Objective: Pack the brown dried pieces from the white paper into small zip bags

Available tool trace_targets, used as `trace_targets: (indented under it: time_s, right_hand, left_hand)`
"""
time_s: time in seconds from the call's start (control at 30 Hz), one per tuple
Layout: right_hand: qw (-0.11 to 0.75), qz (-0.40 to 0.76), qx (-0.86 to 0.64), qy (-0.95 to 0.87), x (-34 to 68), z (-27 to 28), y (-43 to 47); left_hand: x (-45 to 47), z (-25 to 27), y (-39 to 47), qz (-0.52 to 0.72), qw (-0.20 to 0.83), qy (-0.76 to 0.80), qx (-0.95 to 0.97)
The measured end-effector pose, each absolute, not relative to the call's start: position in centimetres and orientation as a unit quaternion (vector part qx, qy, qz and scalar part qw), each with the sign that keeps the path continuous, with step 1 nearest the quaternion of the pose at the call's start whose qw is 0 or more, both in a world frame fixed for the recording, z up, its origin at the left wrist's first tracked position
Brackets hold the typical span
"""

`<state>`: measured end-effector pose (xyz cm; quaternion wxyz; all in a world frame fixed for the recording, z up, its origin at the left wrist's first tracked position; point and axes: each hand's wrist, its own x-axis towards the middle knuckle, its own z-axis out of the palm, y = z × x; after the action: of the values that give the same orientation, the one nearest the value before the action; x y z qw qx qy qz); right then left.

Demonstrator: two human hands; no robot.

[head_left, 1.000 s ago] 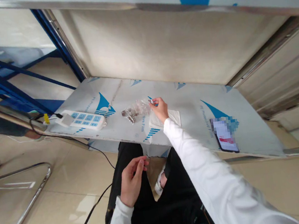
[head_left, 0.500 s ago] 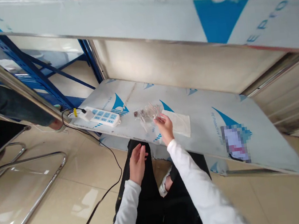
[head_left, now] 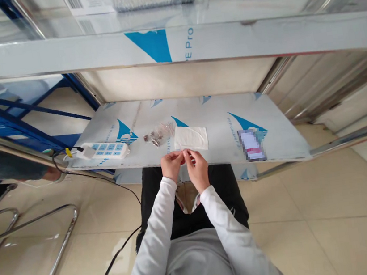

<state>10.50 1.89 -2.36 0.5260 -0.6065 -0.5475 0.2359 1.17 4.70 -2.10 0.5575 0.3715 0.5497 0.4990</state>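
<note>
My left hand (head_left: 172, 166) and my right hand (head_left: 197, 168) meet fingertip to fingertip at the front edge of the metal shelf (head_left: 132, 160). Both are closed in a pinch; whatever lies between the fingers is too small to make out. Just beyond them a white cloth-like square (head_left: 191, 138) lies flat. To its left rests a clear plastic bag (head_left: 165, 130), with small dark metallic pieces (head_left: 155, 138) at its near side.
A white power strip (head_left: 104, 150) with a black cable (head_left: 112, 264) sits on the shelf's left. A phone (head_left: 251, 145), blurred out, lies to the right. Overhead runs an upper shelf (head_left: 91, 52). At left are a metal-framed chair (head_left: 65, 243) and another person's leg (head_left: 7, 163).
My right hand has drawn back from the plastic bag to the shelf's front edge. My left hand has risen from my lap to meet it, its fingers now pinched. The view has turned right.
</note>
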Motion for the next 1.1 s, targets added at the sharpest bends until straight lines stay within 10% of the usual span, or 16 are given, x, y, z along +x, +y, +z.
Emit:
trace_targets:
  time_s: [0.53, 0.9, 1.1]
  right_hand:
    - [0.470, 0.265, -0.629, -0.559, 13.9, -3.7, 1.3]
    - [0.307, 0.072, -0.666, -0.676, 13.0, -3.4, -0.8]
    - [0.410, 0.135, -0.640, -0.635, 13.3, -3.9, -2.1]
  left_hand:
    - [3.2, -3.8, 2.6, 0.466, 0.518, 0.515, 0.500]
    - [4.0, -5.2, 2.0, 0.522, 0.567, 0.515, 0.375]
    - [4.5, -4.5, 1.0, 0.520, 0.579, 0.513, 0.363]
